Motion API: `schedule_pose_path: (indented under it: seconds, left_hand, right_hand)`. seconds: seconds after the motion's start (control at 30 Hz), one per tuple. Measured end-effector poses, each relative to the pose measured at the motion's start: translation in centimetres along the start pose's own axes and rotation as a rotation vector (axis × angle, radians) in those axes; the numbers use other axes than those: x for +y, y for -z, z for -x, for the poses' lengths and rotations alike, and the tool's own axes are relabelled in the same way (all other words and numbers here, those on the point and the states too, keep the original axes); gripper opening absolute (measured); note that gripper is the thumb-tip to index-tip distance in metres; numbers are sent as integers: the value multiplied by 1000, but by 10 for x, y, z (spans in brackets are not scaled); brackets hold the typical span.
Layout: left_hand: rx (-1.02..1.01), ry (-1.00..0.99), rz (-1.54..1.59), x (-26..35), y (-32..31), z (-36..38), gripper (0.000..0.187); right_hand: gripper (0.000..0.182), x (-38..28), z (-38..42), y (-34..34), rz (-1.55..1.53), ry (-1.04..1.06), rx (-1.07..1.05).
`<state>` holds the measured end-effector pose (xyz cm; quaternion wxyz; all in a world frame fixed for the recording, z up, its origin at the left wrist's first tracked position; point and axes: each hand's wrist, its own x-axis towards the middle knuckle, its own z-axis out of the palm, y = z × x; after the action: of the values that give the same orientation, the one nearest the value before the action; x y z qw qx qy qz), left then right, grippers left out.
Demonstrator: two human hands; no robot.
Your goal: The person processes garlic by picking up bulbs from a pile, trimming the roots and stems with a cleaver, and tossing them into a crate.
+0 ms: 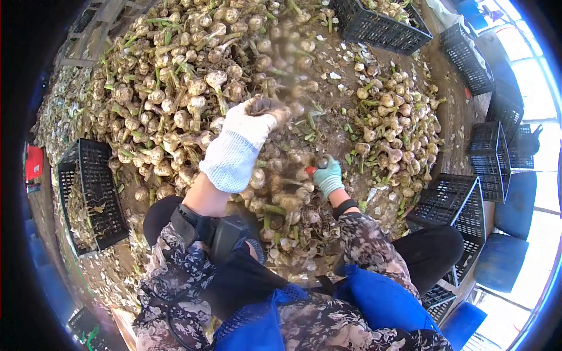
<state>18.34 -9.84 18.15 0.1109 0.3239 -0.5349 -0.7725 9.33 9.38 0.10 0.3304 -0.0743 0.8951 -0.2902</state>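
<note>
Above papery, knobbly garlic, the knit-gloved left hand [249,126] grips a bulb [264,105]; right hand [328,177] clasps red-handled cutters [315,167]

Left hand [249,131] in a white knit glove, raised and stretched forward, forearm bare from glove cuff to a pushed-up patterned sleeve; a dark strap circles the arm near the elbow. Fingers curled closed in a grip, knuckles up; tips blurred. Right hand [328,176] in a teal glove, held lower and nearer the body, wrist bent down, fingers wrapped shut in a grip. Dark band at the right wrist, patterned sleeve above it. Right elbow bent, tucked by the knee. The two hands are apart, left above right.
</note>
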Motion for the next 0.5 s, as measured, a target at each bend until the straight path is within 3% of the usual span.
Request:
schedule_pose_path:
  seconds: [0.03,0.1,0.13,0.17,0.2,0.23,0.3,0.33,0.37,0.43,0.47,0.5]
  left_hand:
    - [10,-4,0,-4,0,-2,28]
    - [4,-3,-256,-14,-3,-6,31]
    - [-12,101,-418,-5,-13,0,34]
    - [-94,85,-532,-9,-15,0,35]
    - [-2,499,242,-37,-19,-19,39]
    - [84,875,1036,-36,-31,-25,43]
    - [-343,78,-233,-21,-31,9,51]
    - [-213,364,326,-21,-36,4,56]
    - [-309,121,57,-28,-29,6,56]
    - [-335,105,256,-26,-26,6,54]
    - [-310,51,202,-24,-27,5,53]
    - [-284,-3,151,-23,-28,5,51]
  right_hand:
    - [60,-18,16,12,-425,-34,62]
    - [59,-9,6,18,-743,107,163]
    - [57,-25,19,29,-838,219,96]
    - [55,-41,35,39,-932,331,23]
    - [54,-57,52,47,-1023,443,-55]
    - [52,-66,62,49,-895,525,-24]
    - [49,-82,78,51,-638,676,43]
    - [46,-92,87,54,-731,562,22]
    - [46,-97,93,60,-737,575,-7]
    - [45,-102,98,77,-749,601,-61]
    - [46,-102,94,85,-1002,541,-199]
    - [50,-110,101,101,-713,478,-43]
